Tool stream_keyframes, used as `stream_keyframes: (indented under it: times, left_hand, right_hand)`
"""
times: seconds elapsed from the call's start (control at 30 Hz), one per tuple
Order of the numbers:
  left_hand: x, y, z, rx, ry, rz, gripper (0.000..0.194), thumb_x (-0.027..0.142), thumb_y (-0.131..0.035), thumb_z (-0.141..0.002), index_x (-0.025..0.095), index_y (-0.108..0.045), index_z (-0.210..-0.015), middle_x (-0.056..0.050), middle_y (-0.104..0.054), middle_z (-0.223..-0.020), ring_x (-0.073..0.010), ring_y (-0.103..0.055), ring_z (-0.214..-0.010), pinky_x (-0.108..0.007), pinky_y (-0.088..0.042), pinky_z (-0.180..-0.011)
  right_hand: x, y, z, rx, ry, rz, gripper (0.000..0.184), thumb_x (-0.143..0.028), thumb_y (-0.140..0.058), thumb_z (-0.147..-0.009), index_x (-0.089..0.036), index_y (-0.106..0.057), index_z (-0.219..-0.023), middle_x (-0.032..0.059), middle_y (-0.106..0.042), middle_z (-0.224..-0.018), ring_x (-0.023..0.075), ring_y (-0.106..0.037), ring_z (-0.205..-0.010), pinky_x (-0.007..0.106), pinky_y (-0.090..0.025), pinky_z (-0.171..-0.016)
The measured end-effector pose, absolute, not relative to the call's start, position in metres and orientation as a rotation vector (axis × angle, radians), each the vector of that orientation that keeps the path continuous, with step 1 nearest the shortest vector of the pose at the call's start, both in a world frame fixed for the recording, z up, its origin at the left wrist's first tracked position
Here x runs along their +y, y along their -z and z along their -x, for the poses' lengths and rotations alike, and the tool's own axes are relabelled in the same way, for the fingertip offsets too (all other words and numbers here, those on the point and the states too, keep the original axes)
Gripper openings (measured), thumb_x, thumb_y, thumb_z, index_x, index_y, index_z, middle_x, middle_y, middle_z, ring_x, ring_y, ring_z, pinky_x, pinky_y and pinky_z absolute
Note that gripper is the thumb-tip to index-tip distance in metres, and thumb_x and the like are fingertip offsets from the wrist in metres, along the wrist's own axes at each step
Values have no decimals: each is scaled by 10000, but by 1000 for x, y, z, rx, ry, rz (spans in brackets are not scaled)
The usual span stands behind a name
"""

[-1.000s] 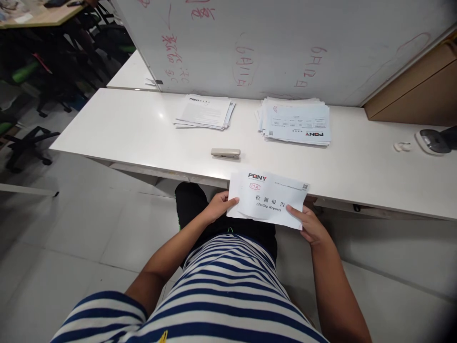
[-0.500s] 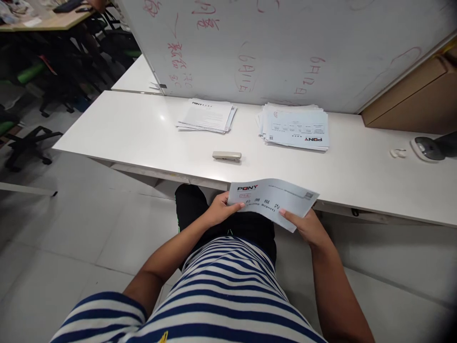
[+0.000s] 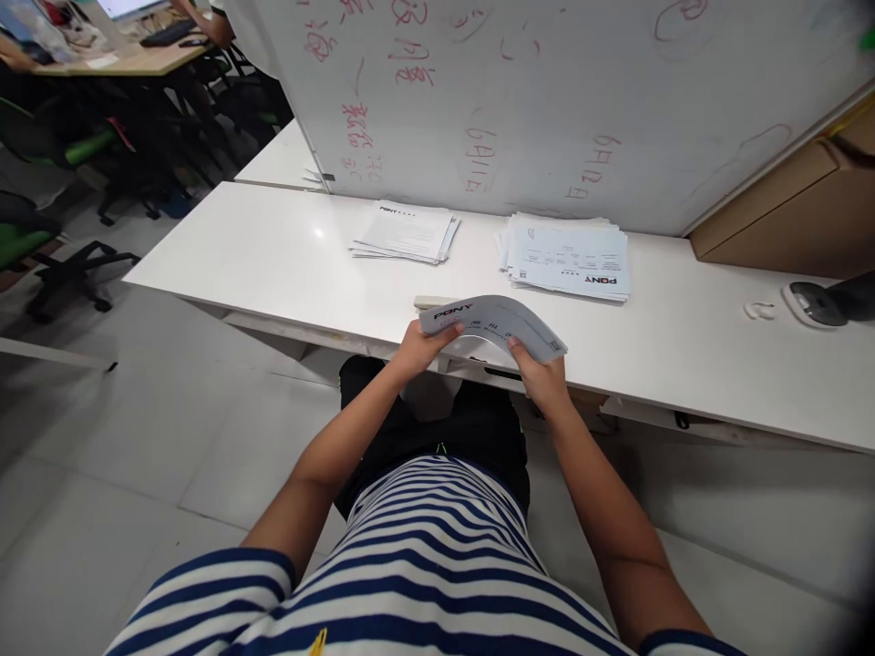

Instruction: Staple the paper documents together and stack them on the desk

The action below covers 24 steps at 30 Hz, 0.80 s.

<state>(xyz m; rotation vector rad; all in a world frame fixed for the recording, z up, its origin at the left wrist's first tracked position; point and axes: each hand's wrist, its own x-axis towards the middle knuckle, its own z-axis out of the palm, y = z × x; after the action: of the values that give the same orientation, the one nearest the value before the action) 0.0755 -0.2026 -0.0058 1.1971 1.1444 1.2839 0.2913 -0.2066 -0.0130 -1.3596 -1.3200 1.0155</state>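
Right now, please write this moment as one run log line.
left hand: grips bent paper | right hand: grips same paper | stapler: on desk, partly hidden by paper

The white worktop point(image 3: 273, 246) bears a smaller paper stack point(image 3: 406, 232) at its far middle and a thicker paper stack point(image 3: 571, 258) right of it. A stapler point(image 3: 429, 302), partly hidden, lies near the front edge; a cardboard box point(image 3: 772, 214) stands far right, near a small white object point(image 3: 759, 311) and a dark-topped device point(image 3: 815, 303).

Two paper stacks point(image 3: 407, 231) sit side by side on the surface point(image 3: 287, 246), before a whiteboard point(image 3: 519, 118).
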Motion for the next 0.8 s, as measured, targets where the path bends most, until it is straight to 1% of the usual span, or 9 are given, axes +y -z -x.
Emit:
stream_keyframes:
  times: [0.13, 0.23, 0.33, 0.4, 0.47, 0.57, 0.63, 0.7, 0.8]
  left_hand:
    - [-203, 7, -76, 1181, -1345, -1254, 290, 413, -740, -804, 185, -746, -983, -47, -746, -1014, -247, -663, -1034, -386, -535, -930]
    - [-201, 8, -77, 1216, -1321, -1266, 291, 415, -742, -798, 183, -748, -974, -45, -747, -1009, -249, -666, -1015, -385, -538, -917]
    - [-199, 10, -80, 1255, -1284, -1226, 317, 433, -744, -787, 178, -749, -975, -51, -747, -1029, -258, -665, -1031, -388, -540, -912]
    - [-200, 10, -83, 1263, -1253, -1219, 326, 437, -747, -786, 180, -749, -985, -54, -748, -1040, -260, -665, -1040, -386, -541, -911]
    - [-204, 10, -86, 1261, -1218, -1226, 327, 439, -750, -785, 180, -750, -985, -57, -751, -1037, -262, -669, -1041, -388, -541, -910]
    - [-210, 7, -88, 1215, -1137, -1246, 328, 441, -747, -791, 170, -750, -975, -76, -753, -1052, -261, -676, -1041, -391, -543, -912]
    - [-211, 3, -85, 1145, -1104, -1247, 361, 445, -735, -804, 168, -730, -1035, -92, -749, -1076, -251, -686, -1020, -379, -551, -888]
    - [-208, -2, -79, 1109, -1143, -1240, 428, 447, -710, -828, 175, -673, -1157, -97, -750, -1065, -227, -701, -966, -359, -557, -849]
    - [-195, -11, -65, 1208, -1291, -1313, 443, 461, -617, -901, 191, -594, -1251, -85, -750, -1027, -200, -703, -936, -335, -538, -850]
  right_hand:
    - [-204, 16, -288, -1257, -1045, 1342, 366, -507, -686, -800, -198, -747, -985, 64, -749, -1026, 272, -605, -1196, 393, -457, -1054]
    - [-205, 17, -291, -1254, -1062, 1366, 423, -534, -688, -787, -197, -730, -1039, 66, -739, -1079, 267, -588, -1223, 398, -441, -1071]
    - [-205, 22, -292, -1259, -1054, 1421, 432, -526, -686, -789, -206, -710, -1078, 60, -726, -1127, 252, -590, -1218, 381, -446, -1062]
    - [-207, 24, -295, -1266, -1035, 1451, 407, -521, -675, -804, -203, -710, -1055, 64, -735, -1078, 252, -616, -1170, 368, -472, -1028]
    - [-212, 24, -303, -1306, -1018, 1480, 380, -527, -657, -822, -200, -718, -1007, 65, -747, -970, 267, -654, -1079, 365, -508, -973]
    - [-224, 19, -325, -1423, -971, 1518, 337, -525, -651, -835, -225, -733, -964, 55, -748, -874, 284, -680, -984, 356, -533, -915]
    - [-235, 16, -344, -1463, -920, 1573, 300, -505, -677, -821, -236, -739, -940, 55, -754, -889, 291, -685, -974, 356, -534, -912]
    - [-245, 17, -364, -1408, -886, 1639, 295, -478, -718, -791, -226, -740, -943, 64, -759, -953, 305, -684, -1003, 375, -532, -933]
    - [-254, 27, -387, -1159, -961, 1681, 361, -427, -799, -709, -221, -740, -999, 74, -760, -1024, 326, -685, -1036, 392, -563, -907]
